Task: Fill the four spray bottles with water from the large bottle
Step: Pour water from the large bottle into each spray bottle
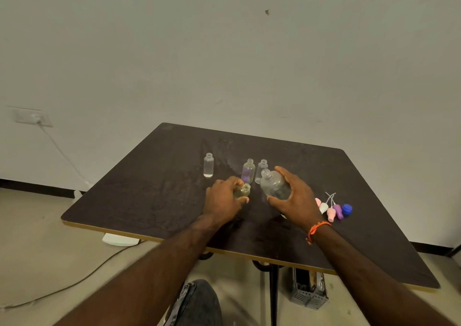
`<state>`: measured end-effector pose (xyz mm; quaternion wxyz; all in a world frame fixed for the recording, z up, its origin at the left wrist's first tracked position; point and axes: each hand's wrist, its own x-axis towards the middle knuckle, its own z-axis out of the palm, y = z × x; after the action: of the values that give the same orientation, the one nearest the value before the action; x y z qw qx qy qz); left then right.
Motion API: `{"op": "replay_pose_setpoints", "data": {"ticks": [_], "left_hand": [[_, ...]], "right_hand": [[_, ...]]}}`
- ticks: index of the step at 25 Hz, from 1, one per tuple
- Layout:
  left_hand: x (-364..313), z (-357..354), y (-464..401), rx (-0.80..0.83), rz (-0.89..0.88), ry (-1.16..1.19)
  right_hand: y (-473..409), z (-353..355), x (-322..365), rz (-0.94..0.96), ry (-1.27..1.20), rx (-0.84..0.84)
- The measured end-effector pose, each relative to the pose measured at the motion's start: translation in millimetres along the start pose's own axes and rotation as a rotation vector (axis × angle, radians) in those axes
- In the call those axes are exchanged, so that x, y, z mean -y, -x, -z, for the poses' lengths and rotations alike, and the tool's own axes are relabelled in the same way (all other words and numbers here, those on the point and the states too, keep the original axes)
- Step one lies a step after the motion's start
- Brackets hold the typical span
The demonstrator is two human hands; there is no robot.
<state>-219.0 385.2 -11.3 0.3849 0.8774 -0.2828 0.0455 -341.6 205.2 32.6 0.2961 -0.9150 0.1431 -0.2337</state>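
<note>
While large clear plastic bottle (pixel 275 185) was gripped, tilted, by right hand (pixel 295 198), small clear yellowish spray bottle (pixel 243 191) was clasped by left hand (pixel 223 199); pour judged imminent, necks to be aligned.

It looked like a plain, sparsely furnished room, perhaps a bare office or workroom; which one could not be told. A blank pale wall (pixel 249 51) ran behind a dark table (pixel 149 188) on a metal leg (pixel 273 293). A socket (pixel 32 117) sat low on that wall, its cable (pixel 62 156) trailing down. The floor (pixel 37 238) was pale and bare, with a grey basket (pixel 309 293) under the table.
</note>
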Motion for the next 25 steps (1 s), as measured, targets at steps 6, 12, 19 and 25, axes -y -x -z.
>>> {"op": "replay_pose_setpoints", "data": {"ticks": [6, 12, 19, 25], "left_hand": [[-5, 2, -4, 0.045, -0.093, -0.162], [-8, 6, -3, 0.071, -0.134, -0.169], [-11, 5, -3, 0.107, -0.156, -0.203], [-11, 6, -3, 0.120, -0.155, -0.202]], "right_hand": [[3, 11, -4, 0.045, 0.369, 0.102], [2, 15, -1, 0.073, 0.487, 0.133], [0, 17, 2, 0.098, 0.527, 0.125], [-3, 20, 5, 0.113, 0.581, 0.144]]}}
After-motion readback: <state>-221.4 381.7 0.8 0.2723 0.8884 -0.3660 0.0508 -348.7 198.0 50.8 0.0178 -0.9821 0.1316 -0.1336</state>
